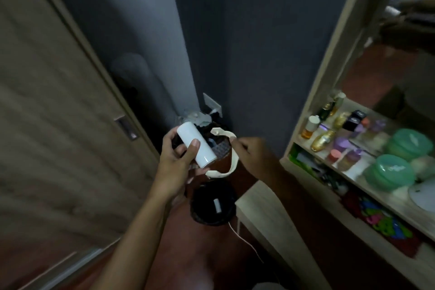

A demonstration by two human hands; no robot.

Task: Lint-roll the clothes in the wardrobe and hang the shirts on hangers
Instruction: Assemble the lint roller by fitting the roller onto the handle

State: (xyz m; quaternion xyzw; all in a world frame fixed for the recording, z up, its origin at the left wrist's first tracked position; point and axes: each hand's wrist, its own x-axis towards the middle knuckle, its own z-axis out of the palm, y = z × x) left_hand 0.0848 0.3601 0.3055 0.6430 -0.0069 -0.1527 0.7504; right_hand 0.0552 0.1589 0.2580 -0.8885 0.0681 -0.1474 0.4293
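Head view: left hand (175,160) fingers wrap the white lint roller (196,145) at centre; right hand (247,150), at its three o'clock, pinches a peeled used sheet (223,134), likely to drop into the bin (213,202) at six o'clock.

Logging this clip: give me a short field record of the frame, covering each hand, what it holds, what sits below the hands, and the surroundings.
left hand: gripping the white lint roller, roll tilted
right hand: pinching a peeled sheet curling off the roller
below hands: dark bin on the floor, a small white item inside
left side: wooden door, closed
right side: open shelf unit with bottles and green lidded containers
clothes or hangers: none clearly visible
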